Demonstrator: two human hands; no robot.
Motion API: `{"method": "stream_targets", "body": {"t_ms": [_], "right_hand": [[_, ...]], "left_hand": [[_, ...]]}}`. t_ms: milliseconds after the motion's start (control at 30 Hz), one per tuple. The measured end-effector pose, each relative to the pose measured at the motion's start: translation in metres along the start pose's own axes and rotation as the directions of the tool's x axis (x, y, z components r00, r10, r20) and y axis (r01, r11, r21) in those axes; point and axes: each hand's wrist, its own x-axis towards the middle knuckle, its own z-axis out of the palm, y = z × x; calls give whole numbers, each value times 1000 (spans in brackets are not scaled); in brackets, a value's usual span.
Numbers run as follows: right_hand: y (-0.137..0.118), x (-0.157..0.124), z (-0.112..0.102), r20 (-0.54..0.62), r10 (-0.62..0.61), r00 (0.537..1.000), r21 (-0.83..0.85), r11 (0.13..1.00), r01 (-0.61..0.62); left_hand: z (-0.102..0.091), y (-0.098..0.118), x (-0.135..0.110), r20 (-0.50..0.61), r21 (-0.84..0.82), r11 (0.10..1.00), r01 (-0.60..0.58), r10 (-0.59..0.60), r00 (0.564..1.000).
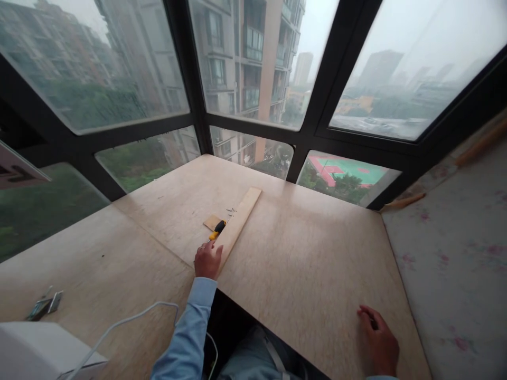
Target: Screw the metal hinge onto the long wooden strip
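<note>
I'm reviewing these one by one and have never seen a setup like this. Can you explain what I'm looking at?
There is no machine here: these are a person's two bare hands, seen by one camera worn on the head, looking forward and down. The left hand is at the near end of a wooden strip, close to a yellow-and-black tool; whether it grips either is unclear. The right hand is well off to the side, fingers curled; I can't tell if it holds anything. The wooden surface also bears a small flat wood piece and some thin metal bits. A white cable and white box show at lower left.
</note>
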Motion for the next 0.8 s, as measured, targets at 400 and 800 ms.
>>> {"method": "stream_targets", "body": {"t_ms": [400, 800], "right_hand": [[-19, 0, 11, 51, -73, 996, -19, 997, 74], [-13, -2, 12, 47, -125, 991, 55, 991, 123]], "left_hand": [[17, -42, -18, 211, -69, 986, -151, 163, 964], [2, -10, -22, 173, 111, 994, 5, -24, 985]]}}
